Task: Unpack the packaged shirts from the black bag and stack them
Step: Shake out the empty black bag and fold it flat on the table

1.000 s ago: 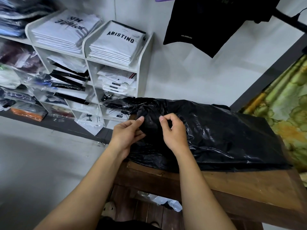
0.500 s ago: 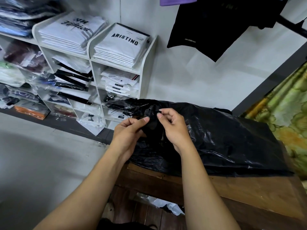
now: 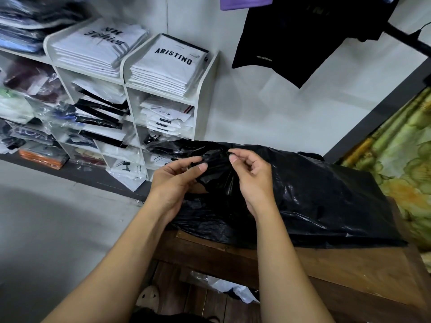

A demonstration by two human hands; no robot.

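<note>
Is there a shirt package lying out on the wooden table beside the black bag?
No, only the black bag lies on the wooden table.

The black bag (image 3: pixel 314 201) hides its contents; purple garment (image 3: pixel 245 2) cut off above

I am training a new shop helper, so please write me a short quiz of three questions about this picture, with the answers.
1. True or false: the black bag lies on the wooden table.
2. What do the left hand and the right hand pinch? A) a hanger B) the black bag's gathered top C) a white shirt
3. Fill in: one white stack on the shelf shows a word starting with A: ____.
Key: 1 true; 2 B; 3 ARISTINO.
</note>
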